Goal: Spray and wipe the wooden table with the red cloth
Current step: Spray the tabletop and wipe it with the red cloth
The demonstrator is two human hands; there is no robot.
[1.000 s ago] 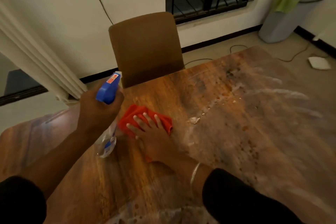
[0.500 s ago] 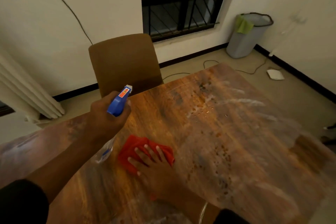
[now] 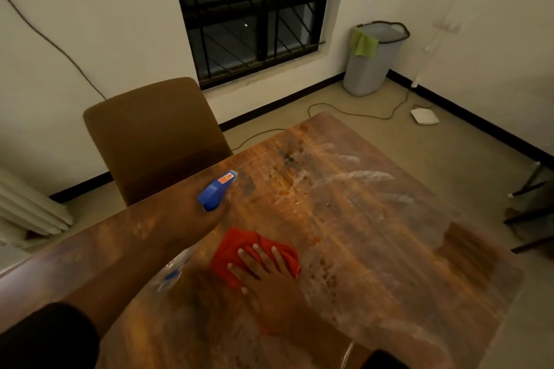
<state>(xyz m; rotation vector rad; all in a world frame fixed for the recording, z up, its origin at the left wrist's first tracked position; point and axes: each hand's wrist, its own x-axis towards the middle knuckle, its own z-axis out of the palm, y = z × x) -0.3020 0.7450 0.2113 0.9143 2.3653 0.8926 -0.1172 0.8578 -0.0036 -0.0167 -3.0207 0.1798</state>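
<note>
The wooden table [image 3: 374, 249] fills the lower half of the head view, streaked with white foam and wet spots. My left hand [image 3: 192, 213] grips a spray bottle [image 3: 217, 189] with a blue trigger head, held above the table and pointing toward the far side. Its clear body [image 3: 174, 272] hangs below my wrist. My right hand [image 3: 266, 275] lies flat, fingers spread, pressing the red cloth [image 3: 239, 249] onto the table near its middle.
A brown chair [image 3: 153, 135] stands at the table's far edge. Beyond it is a barred window. A grey bin [image 3: 371, 66] with a green cloth stands in the corner. A cable and a white device [image 3: 424, 116] lie on the floor. Dark chair legs [image 3: 530, 213] show at right.
The view has swung up and right. My left hand has carried the spray bottle forward and right over the table. My right hand stays flat on the red cloth.
</note>
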